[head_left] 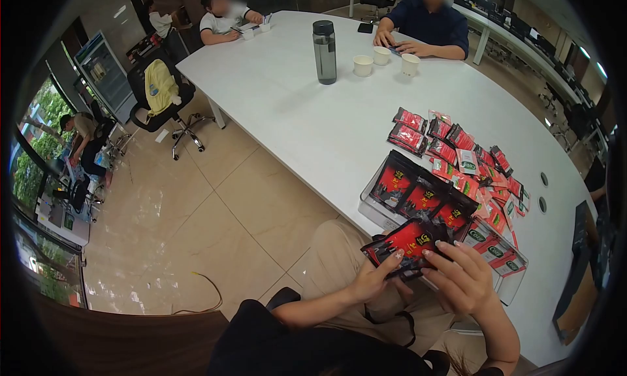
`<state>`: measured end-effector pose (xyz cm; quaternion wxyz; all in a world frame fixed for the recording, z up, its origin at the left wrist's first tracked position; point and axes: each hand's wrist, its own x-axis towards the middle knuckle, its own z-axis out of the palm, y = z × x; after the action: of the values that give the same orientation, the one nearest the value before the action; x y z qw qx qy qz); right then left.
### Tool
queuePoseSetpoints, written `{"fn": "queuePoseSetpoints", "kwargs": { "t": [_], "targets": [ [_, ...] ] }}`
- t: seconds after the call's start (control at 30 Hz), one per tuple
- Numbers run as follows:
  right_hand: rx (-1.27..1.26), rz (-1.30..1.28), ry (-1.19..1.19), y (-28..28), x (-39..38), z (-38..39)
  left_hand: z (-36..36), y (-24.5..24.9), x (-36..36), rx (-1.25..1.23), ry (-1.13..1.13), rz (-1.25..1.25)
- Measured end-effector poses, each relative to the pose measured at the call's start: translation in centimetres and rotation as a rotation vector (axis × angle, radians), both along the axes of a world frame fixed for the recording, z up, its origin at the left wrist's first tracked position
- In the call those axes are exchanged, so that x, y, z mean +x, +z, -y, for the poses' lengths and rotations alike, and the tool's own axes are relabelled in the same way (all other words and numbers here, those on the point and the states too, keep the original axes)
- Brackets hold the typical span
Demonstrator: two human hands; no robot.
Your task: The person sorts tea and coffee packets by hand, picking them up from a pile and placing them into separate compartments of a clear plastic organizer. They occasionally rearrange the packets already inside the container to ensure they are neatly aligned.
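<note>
Both my hands hold black-and-red packets [410,242] above my lap, at the table's near edge. My left hand [379,275] grips their lower left side, thumb on the front. My right hand [462,275] has its fingers on the right side of the same packets. Just beyond them, a clear divided box [375,212] holds upright black-and-red packets [423,198] in its left part and red-and-white packets [494,250] in its right part. Behind the box lies a loose pile of small red packets [464,160].
On the white table [281,108] stand a dark bottle [324,52] and paper cups [381,56]. Two people [428,23] sit at its far side. An office chair [160,95] with a yellow cloth is at left; cardboard [578,297] lies at right.
</note>
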<state>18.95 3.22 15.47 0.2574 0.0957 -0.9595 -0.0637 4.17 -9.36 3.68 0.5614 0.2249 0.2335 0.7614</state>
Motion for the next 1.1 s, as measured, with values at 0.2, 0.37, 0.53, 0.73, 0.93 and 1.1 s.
{"fn": "queuePoseSetpoints", "kwargs": {
  "t": [0.2, 0.37, 0.53, 0.73, 0.93, 1.1],
  "targets": [
    [-0.534, -0.21, -0.266, -1.0, -1.6, 1.6, 0.1, -0.2, 0.3, 0.08, 0.124, -0.288],
    [-0.971, -0.076, -0.33, -0.6, -2.5, 1.8, 1.1, -1.5, 0.3, 0.182, 0.107, -0.347],
    [-1.075, -0.103, -0.319, -1.5, -2.7, 1.6, 0.5, -2.6, -0.1, 0.352, 0.125, -0.306],
    [-1.284, -0.213, -0.32, -2.7, -2.5, 1.3, 1.5, -2.2, -0.5, 0.141, 0.122, -0.272],
    [-1.399, -0.493, -0.334, -2.3, -3.6, 0.1, 1.4, -2.6, -0.9, -0.039, 0.382, -0.199],
    [-1.017, -0.497, -0.44, -2.6, -5.9, -1.9, 1.2, -3.1, -2.2, -0.201, 0.583, -0.105]
  ]
}}
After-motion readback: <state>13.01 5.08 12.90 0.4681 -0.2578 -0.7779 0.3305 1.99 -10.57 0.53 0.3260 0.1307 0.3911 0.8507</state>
